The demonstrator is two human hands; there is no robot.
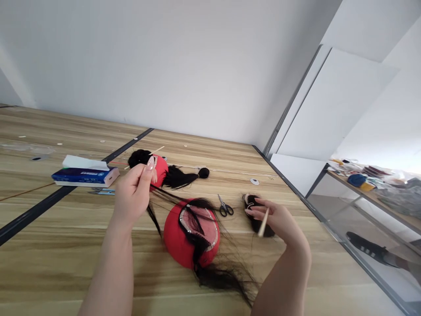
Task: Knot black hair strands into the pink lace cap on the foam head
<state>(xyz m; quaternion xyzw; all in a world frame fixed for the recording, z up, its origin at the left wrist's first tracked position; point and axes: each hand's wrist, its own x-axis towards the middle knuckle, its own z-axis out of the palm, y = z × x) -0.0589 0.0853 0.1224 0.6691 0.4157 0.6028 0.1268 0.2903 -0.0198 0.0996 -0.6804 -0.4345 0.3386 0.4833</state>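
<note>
My left hand point(134, 193) is raised above the wooden table point(66, 245), pinching a thin strand of black hair point(164, 192) that runs down to a red dome-shaped form point(177, 241) covered with a black wig piece and silver clips. My right hand point(279, 219) holds a thin wooden stick point(263, 224) and hovers over a small dark hair piece point(251, 206) to the right of the dome. Loose black hair spreads from the dome toward the table's near edge.
A second red form with black hair point(164, 173) lies behind my left hand, a stick beside it. Small black scissors point(224, 206) lie between the dome and the dark hair piece. A blue tissue box point(85, 173) sits at the left. Another table with clutter stands far right.
</note>
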